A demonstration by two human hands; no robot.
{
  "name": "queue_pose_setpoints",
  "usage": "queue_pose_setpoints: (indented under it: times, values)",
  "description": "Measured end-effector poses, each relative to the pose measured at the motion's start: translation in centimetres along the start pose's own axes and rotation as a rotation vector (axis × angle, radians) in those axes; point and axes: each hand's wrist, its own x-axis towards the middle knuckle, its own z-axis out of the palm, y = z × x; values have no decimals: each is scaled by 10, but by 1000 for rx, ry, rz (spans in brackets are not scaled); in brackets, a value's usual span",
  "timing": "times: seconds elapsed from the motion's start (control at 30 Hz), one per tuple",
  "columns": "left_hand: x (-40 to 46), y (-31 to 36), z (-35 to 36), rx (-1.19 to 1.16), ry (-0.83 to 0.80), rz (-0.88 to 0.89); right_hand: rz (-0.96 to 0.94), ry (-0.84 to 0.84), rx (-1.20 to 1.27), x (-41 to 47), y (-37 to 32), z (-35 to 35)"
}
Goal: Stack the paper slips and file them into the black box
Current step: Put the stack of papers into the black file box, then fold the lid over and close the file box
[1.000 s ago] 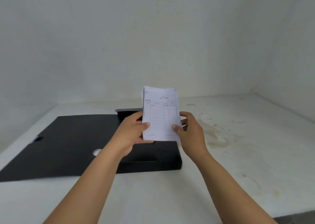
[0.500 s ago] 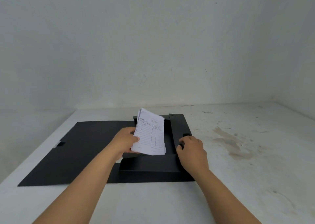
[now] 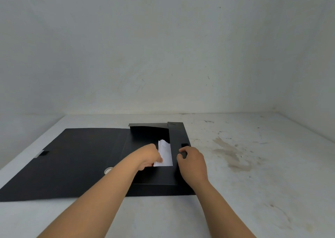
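The black box (image 3: 178, 134) lies open on the white table, its big lid (image 3: 72, 158) folded flat out to the left. My left hand (image 3: 147, 157) grips the stack of white paper slips (image 3: 165, 155) by its left edge, and the stack is down inside the box's tray against the right flap. Part of the stack is hidden behind my fingers. My right hand (image 3: 192, 160) rests on the box's right flap, with the fingers curled over its inner edge.
A small round silver fitting (image 3: 108, 170) shows on the lid near my left forearm. A black tab (image 3: 43, 153) sits at the lid's far left edge. The white table (image 3: 253, 165) has brownish stains to the right of the box. Walls close behind and right.
My left hand has lowered the stack from in front of me down into the box. My right hand let go of the slips and moved onto the box's right flap.
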Motion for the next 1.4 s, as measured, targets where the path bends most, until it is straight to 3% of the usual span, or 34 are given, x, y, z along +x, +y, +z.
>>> queue_pose_setpoints:
  times: [0.13,0.3,0.43,0.57,0.67,0.83,1.0,1.07,1.13,1.27,1.33,1.4]
  values:
    - [1,5,9,-13,-15,-1,-23,-1,-15,1,1,1]
    - [-4,21,23,325,101,10,-39,0,-31,2,1,1]
    - [-7,25,28,380,177,-8,-61,-32,-56,1,1,-1]
    - [-6,2,19,144,198,122,-98,-107,-147,1,1,-2]
    - [-9,0,25,264,313,133,-92,-157,-206,3,0,-4]
    - [-10,1,31,327,352,40,-86,-250,-228,5,-3,-9]
    - [-13,2,34,455,419,57,-229,-482,-493,5,5,-21]
    - [-19,0,36,529,441,66,-413,-487,-698,2,10,-18]
    - [-29,-6,34,575,489,129,-453,-489,-759,-1,12,-16]
    - [-54,-38,9,452,679,199,-406,-432,-632,-1,11,-22]
    - [-65,-67,-10,389,800,140,-340,-330,-553,-3,8,-26]
    - [-75,-97,-25,371,864,-6,-397,-298,-530,-10,2,-24]
